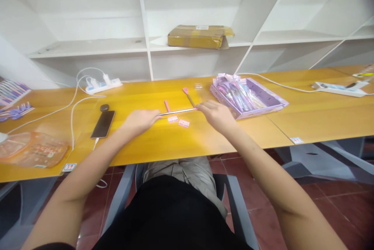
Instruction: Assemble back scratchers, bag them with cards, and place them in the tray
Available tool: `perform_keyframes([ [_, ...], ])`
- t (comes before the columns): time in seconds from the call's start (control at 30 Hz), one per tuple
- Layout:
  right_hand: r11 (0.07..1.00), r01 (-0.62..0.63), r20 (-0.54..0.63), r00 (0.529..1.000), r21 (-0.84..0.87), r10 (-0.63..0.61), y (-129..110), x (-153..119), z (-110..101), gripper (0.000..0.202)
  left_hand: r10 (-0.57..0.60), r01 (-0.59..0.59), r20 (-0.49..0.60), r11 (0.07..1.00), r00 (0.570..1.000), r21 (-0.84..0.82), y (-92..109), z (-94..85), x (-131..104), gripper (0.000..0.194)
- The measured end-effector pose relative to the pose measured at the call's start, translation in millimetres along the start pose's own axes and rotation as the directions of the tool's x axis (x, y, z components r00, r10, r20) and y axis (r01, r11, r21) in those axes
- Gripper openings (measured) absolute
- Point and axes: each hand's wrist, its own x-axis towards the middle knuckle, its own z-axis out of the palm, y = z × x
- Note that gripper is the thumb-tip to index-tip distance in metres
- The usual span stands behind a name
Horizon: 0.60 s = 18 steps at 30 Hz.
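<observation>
A thin silvery rod [178, 112] stretches level between my two hands, just above the yellow table. My left hand [142, 120] has its fingers closed on the rod's left end. At the right end, where a bit of pink shows, my right hand [215, 114] grips it. Behind the rod lies a pink hand-shaped piece [186, 90] on a dark stem, its lower end near my right fingers. A short pink stick [167, 105] lies behind the rod. Two small pink-and-white cards, a left one [172, 119] and a right one [184, 123], lie in front of it.
A purple tray [270, 106] of wrapped items stands right of my right hand. At the left are a phone [103, 124], an orange plastic bag [43, 150] and a power strip [104, 86] with white cables. A taped box [197, 36] sits on the shelf.
</observation>
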Motion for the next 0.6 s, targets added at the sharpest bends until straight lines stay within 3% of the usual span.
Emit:
perform_keyframes([
  [0.13,0.987,-0.158,-0.028,0.987,0.01,0.158,76.2,-69.9,-30.5,0.034,-0.032,0.03,0.029,0.998,0.999,0.051,-75.9,1.4,-38.5,0.05],
  [0.23,0.97,-0.241,-0.057,0.969,0.017,0.242,116.2,-127.4,-50.8,0.036,-0.04,0.041,0.047,0.999,0.998,-0.025,-112.3,14.3,-75.2,0.053],
  [0.33,0.958,-0.284,0.008,0.959,0.041,0.284,125.2,-164.5,-54.6,0.034,-0.013,0.018,0.055,0.996,0.998,-0.088,-114.3,32.1,-96.9,0.056],
  [0.43,0.952,-0.301,0.042,0.953,0.055,0.299,117.9,-180.9,-47.5,0.03,-0.007,0.01,0.024,0.993,1.0,-0.118,-102.6,43.7,-101.5,0.056],
  [0.6,0.924,-0.371,-0.031,0.926,0.094,0.375,107.7,-194.1,-40.0,0.032,-0.037,0.024,-0.072,0.986,0.997,-0.167,-100.1,42.2,-105.0,0.052],
])
